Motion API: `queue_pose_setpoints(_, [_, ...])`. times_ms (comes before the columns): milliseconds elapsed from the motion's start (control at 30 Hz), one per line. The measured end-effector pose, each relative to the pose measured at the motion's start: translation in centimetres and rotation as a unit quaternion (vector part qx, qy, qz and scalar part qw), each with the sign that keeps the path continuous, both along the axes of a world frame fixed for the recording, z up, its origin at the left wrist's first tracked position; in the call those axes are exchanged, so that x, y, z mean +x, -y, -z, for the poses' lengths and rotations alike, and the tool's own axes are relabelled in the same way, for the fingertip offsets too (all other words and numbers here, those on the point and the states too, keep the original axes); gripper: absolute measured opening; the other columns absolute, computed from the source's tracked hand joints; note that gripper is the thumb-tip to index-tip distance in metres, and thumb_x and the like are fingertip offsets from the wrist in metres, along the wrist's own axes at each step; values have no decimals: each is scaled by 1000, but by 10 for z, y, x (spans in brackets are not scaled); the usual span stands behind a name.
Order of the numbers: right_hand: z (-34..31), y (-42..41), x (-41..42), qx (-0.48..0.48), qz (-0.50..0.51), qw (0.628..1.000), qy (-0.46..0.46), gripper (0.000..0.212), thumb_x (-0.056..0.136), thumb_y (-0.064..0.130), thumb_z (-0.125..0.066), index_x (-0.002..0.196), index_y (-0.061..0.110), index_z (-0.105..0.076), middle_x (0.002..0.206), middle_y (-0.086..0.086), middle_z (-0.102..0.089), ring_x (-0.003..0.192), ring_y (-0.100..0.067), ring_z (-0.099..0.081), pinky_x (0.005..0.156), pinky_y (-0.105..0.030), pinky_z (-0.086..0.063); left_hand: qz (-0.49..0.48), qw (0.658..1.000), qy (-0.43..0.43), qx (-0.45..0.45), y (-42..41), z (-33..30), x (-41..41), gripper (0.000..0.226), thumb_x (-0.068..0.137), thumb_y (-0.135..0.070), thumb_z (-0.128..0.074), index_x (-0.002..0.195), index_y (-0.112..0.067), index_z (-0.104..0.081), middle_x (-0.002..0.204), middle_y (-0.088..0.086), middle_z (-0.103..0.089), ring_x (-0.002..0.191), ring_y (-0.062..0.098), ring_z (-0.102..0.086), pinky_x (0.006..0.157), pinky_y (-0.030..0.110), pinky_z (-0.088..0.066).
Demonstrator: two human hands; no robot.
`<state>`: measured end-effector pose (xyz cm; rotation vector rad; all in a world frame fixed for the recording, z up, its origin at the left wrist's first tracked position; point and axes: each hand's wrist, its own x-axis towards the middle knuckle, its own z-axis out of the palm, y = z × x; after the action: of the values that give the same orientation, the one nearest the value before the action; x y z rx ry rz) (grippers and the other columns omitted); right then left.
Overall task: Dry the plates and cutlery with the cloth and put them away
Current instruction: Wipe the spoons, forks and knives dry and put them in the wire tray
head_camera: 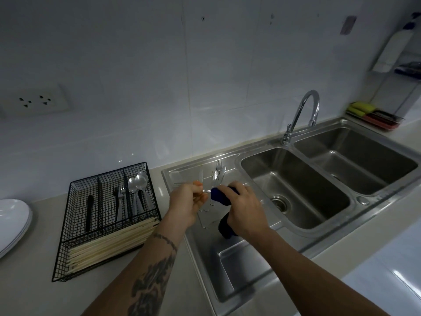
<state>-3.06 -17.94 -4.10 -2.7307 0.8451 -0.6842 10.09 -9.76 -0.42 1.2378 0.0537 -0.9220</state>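
Observation:
My left hand (188, 200) pinches the handle of a metal piece of cutlery (206, 191) above the draining board (227, 258). My right hand (243, 209) grips a dark blue cloth (218, 196) wrapped round the other end of that piece, so its head is hidden. More cutlery (217, 173), a fork and knives, lies on the draining board behind my hands. A black wire cutlery basket (75, 226) on the counter to the left holds forks, spoons (136, 184), a black-handled utensil and chopsticks (109, 245). White plates (13, 222) are stacked at the far left edge.
A double steel sink (296, 188) with a curved tap (305, 110) lies to the right. Sponges in a red tray (373, 115) sit at the back right. A wall socket (36, 102) is on the tiled wall at the left.

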Motion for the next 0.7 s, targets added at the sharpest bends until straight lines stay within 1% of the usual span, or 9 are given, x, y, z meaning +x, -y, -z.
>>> queue_pose_setpoints(67, [0, 9, -4, 22, 5, 1000, 17, 57, 68, -1, -67, 121, 20, -60, 110, -4, -59, 93, -26, -55, 72, -35, -50, 45, 999, 6, -30, -4, 2, 2, 9, 91, 7, -59, 95, 1, -64, 86, 12, -64, 81, 22, -65, 67, 26, -61])
queue_pose_setpoints(133, [-2, 13, -6, 45, 7, 998, 34, 54, 71, -5, -64, 119, 19, -63, 108, -4, -59, 93, -24, -55, 75, -33, -49, 74, 995, 43, -53, -7, 6, 3, 11, 90, 7, -62, 100, 4, -65, 92, 14, -67, 86, 23, -68, 73, 28, -62])
queue_pose_setpoints(233, [-7, 13, -3, 64, 10, 997, 45, 51, 72, -7, -61, 117, 18, -65, 108, -3, -60, 92, -23, -56, 76, -32, -49, 75, 990, 113, -46, -7, 11, 5, 7, 87, 7, -66, 91, 1, -69, 91, 17, -72, 83, 24, -72, 72, 27, -61])
queue_pose_setpoints(333, [-11, 8, 4, 30, 32, 998, 38, 52, 72, -5, -63, 119, 16, -63, 109, -4, -61, 94, -26, -56, 77, -35, -50, 40, 989, 142, -33, -4, 12, 3, 5, 88, 1, -68, 84, -1, -67, 81, 17, -73, 73, 22, -73, 68, 27, -61])
queue_pose_setpoints(400, [-11, 0, 9, -8, 29, 999, 31, 57, 69, -3, -67, 123, 14, -61, 113, -6, -61, 98, -28, -55, 78, -38, -51, 24, 988, 147, -29, -1, 11, 1, 6, 89, -2, -69, 83, -3, -67, 77, 14, -73, 68, 19, -72, 67, 28, -60])
queue_pose_setpoints(467, [-7, -10, 13, -36, -4, 999, 15, 66, 65, -1, -70, 129, 13, -57, 121, -7, -59, 103, -27, -53, 80, -37, -50, 11, 990, 136, -26, 1, 9, 1, 5, 89, -5, -69, 84, -6, -67, 76, 10, -73, 67, 18, -69, 67, 28, -58])
queue_pose_setpoints(567, [5, -4, 5, -63, -23, 998, -19, 76, 63, 1, -74, 135, 14, -51, 129, -8, -55, 109, -27, -51, 87, -38, -50, -15, 994, 111, 4, 2, 8, 7, 7, 90, -9, -69, 84, -8, -65, 72, 7, -72, 63, 15, -68, 60, 25, -51])
queue_pose_setpoints(633, [10, 4, -4, -39, 8, 998, -48, 74, 68, 3, -74, 137, 16, -49, 132, -7, -53, 114, -28, -50, 92, -42, -49, -30, 994, 104, 29, 1, 12, 12, 8, 90, -11, -68, 84, -8, -64, 73, 7, -71, 60, 13, -68, 55, 22, -48])
queue_pose_setpoints(700, [10, 2, -4, 1, 28, 998, -57, 72, 74, 5, -70, 140, 19, -44, 136, -5, -50, 119, -27, -46, 97, -43, -46, -30, 994, 94, 42, 2, 16, 14, 8, 91, -14, -68, 88, -6, -65, 79, 10, -72, 60, 12, -68, 54, 21, -48])
